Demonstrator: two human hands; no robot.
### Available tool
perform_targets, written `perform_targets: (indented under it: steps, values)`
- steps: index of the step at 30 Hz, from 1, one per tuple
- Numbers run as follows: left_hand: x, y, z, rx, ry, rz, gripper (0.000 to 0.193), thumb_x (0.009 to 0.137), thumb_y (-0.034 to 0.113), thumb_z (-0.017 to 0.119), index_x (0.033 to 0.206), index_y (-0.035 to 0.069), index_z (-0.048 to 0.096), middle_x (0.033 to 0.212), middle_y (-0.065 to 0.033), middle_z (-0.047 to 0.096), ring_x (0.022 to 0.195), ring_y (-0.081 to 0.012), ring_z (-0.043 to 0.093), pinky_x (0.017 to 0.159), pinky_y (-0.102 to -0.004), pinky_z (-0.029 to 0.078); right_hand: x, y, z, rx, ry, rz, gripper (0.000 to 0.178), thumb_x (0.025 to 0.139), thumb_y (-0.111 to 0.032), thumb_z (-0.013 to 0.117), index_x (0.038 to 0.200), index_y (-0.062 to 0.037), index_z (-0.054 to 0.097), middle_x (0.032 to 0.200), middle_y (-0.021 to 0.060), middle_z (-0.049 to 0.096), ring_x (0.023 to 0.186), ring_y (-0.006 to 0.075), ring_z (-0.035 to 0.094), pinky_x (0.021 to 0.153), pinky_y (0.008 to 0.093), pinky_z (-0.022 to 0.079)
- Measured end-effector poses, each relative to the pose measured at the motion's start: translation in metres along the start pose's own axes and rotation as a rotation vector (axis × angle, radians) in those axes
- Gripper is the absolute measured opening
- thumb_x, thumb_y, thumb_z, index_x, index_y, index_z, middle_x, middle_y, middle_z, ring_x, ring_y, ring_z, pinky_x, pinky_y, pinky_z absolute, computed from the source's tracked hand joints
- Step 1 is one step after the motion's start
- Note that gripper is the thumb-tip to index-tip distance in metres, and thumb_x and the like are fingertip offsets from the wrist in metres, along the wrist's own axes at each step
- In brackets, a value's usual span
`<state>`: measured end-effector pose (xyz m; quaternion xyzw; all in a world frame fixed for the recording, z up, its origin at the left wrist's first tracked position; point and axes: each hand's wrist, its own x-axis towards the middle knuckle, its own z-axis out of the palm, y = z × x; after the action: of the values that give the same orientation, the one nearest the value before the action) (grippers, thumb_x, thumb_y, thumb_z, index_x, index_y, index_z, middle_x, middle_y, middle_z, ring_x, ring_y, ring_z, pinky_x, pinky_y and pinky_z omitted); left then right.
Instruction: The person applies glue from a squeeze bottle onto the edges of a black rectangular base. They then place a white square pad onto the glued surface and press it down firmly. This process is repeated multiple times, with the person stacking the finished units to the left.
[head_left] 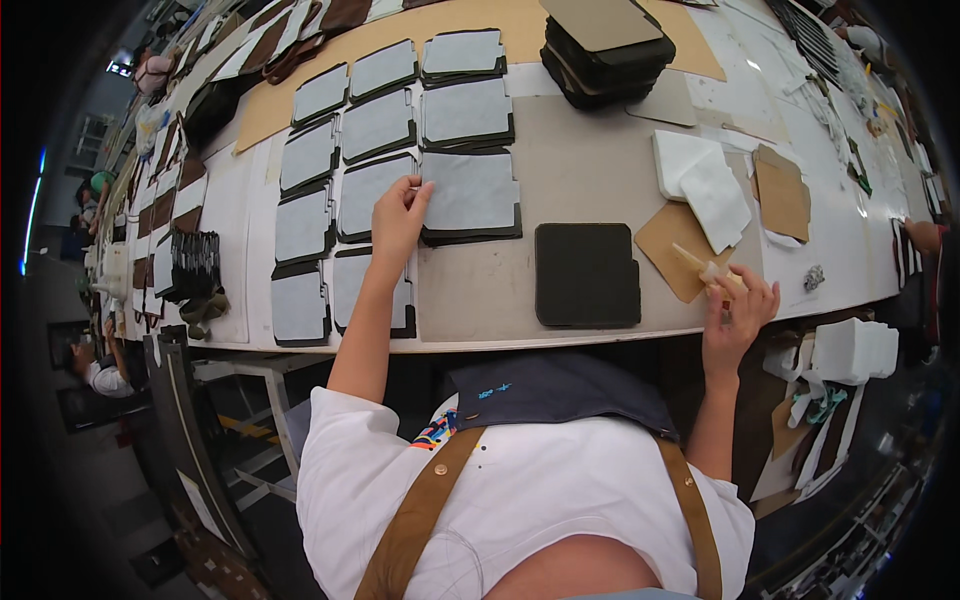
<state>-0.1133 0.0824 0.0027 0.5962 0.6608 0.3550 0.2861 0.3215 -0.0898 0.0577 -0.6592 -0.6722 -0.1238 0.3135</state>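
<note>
My left hand (400,215) is at the left edge of a black-bordered, pale grey panel (468,195). Its thumb and fingers are pinched together, and whether they grip the panel's edge cannot be made out. On the right, my right hand (738,310) holds a small yellowish applicator (715,280) with a long thin tip, which looks like a glue bottle. That tip reaches over a tan sheet (672,250). Between my hands, a dark rectangular panel (587,276) with a notched right side lies flat on a grey board (475,285).
More grey panels (303,222) lie in rows on the left. A tall stack of dark pieces (605,60) stands at the back. White pads (705,185) and brown pieces (781,195) lie to the right. White material (853,350) sits below the table's right edge.
</note>
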Motion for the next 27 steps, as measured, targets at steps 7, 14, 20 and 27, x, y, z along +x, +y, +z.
perform_targets:
  steps: [7, 14, 20, 27]
  values:
    - [-0.039, 0.043, -0.007, 0.379, 0.164, 0.276, 0.025, 0.093, 0.019, 0.068, 0.114, 0.006, 0.066, 0.093, -0.0079, 0.062, 0.089, -0.0265, 0.059, 0.077, -0.0391, 0.049, -0.041, 0.072, -0.023, 0.118, -0.087, 0.613, 0.054, 0.096, -0.034, 0.067, 0.136, -0.0015, 0.053, 0.122, 0.0097, 0.061, 0.115, 0.0247, 0.055, 0.109, 0.0415, 0.033]
    - [-0.077, 0.077, 0.043, 0.160, -0.143, 0.514, 0.022, 0.087, 0.009, 0.071, 0.108, 0.006, 0.070, 0.108, -0.0082, 0.064, 0.100, -0.0282, 0.057, 0.088, -0.0396, 0.046, -0.058, 0.089, -0.021, 0.806, -0.239, 0.906, 0.052, 0.098, -0.029, 0.067, 0.137, 0.0029, 0.053, 0.121, 0.0081, 0.062, 0.111, 0.0142, 0.056, 0.102, 0.0292, 0.041]
    - [-0.098, 0.091, 0.074, 0.311, -0.253, 0.721, 0.049, 0.085, 0.018, 0.074, 0.132, 0.010, 0.061, 0.145, -0.0070, 0.053, 0.130, -0.0321, 0.046, 0.107, -0.0469, 0.036, -0.051, 0.083, -0.025, 1.176, 0.205, 0.944, 0.051, 0.097, -0.027, 0.067, 0.136, 0.0018, 0.050, 0.130, 0.0107, 0.059, 0.122, 0.0195, 0.056, 0.106, 0.0347, 0.043]
    - [-0.102, 0.084, 0.081, 0.370, -0.271, 0.730, 0.051, 0.088, 0.023, 0.072, 0.135, 0.010, 0.059, 0.148, -0.0095, 0.048, 0.137, -0.0338, 0.040, 0.112, -0.0496, 0.030, -0.018, 0.026, -0.019, 1.346, 0.287, 0.862, 0.058, 0.098, -0.036, 0.064, 0.141, -0.0003, 0.046, 0.138, 0.0136, 0.055, 0.126, 0.0260, 0.057, 0.104, 0.0421, 0.050]
